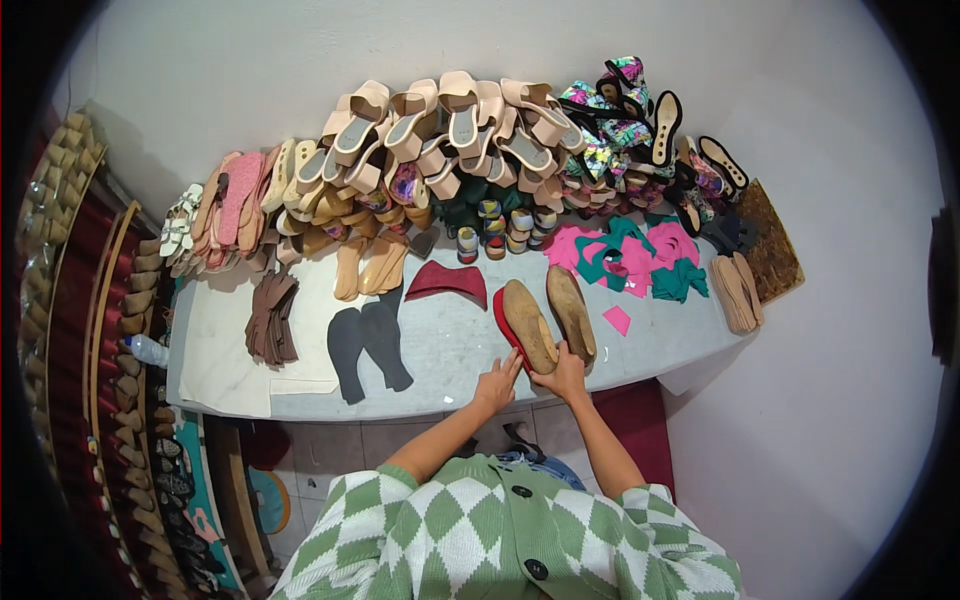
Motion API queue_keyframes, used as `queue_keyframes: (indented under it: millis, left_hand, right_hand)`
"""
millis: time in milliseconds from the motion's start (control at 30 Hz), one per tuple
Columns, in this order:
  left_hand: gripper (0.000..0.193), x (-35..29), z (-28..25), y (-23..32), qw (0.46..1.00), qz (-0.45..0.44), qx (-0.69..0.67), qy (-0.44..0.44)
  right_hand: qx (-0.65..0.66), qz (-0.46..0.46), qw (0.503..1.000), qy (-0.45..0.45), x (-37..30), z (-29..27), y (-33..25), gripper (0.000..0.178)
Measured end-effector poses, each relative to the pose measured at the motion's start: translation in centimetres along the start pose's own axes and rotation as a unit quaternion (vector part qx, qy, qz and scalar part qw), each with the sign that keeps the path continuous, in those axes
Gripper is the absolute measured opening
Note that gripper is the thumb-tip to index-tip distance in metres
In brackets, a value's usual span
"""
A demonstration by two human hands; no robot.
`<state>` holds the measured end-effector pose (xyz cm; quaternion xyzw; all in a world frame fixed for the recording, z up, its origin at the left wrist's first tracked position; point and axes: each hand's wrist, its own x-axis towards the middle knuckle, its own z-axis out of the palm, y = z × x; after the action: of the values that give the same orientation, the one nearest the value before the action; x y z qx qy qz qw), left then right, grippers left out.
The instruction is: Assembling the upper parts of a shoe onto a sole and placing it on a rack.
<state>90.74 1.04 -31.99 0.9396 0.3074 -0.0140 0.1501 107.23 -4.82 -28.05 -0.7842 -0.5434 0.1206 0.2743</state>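
A worn wooden shoe last (527,325) lies near the table's front edge, with a red shoe piece (503,312) against its left side. My right hand (564,377) grips the near end of this last, thumb on its left. The fingers of my left hand (496,384) press the red piece against the last's near left side. Just to the right rests a second wooden last (572,312), close to my right fingertips. A dark red curved cut piece (447,286) lies beyond my left hand. Parts of my right fingers are hidden behind the last.
Heeled beige sandals (463,115) pile along the wall, beside patterned shoes (620,135). Pink and green scraps (625,255) lie right, tan insoles (737,292) farther right. Grey sole pieces (368,345) and brown strips (272,318) lie left. Shelves of lasts (140,400) stand far left.
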Motion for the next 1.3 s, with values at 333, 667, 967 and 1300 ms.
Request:
queue_keyframes:
  millis: [333,667,967,1300]
  left_hand:
    - [0.081,-0.3,-0.4,0.1,1.000,-0.010,0.008,-0.005]
    - [0.082,-0.1,0.3,-0.3,1.000,-0.002,0.009,0.000]
    - [0.086,-0.8,1.1,1.4,0.989,-0.031,0.143,-0.036]
    - [0.032,2.1,2.0,-5.5,0.890,-0.096,-0.427,0.128]
  right_hand:
    - [-0.004,0.001,1.000,-0.017,0.5,-0.4,-0.3,0.065]
    - [-0.015,-0.003,0.999,-0.030,0.8,-0.8,-0.4,0.069]
    - [0.052,-0.014,0.997,0.052,3.4,-7.1,-2.5,0.051]
    - [0.116,-0.034,0.992,-0.027,-1.2,-2.1,-2.6,0.041]
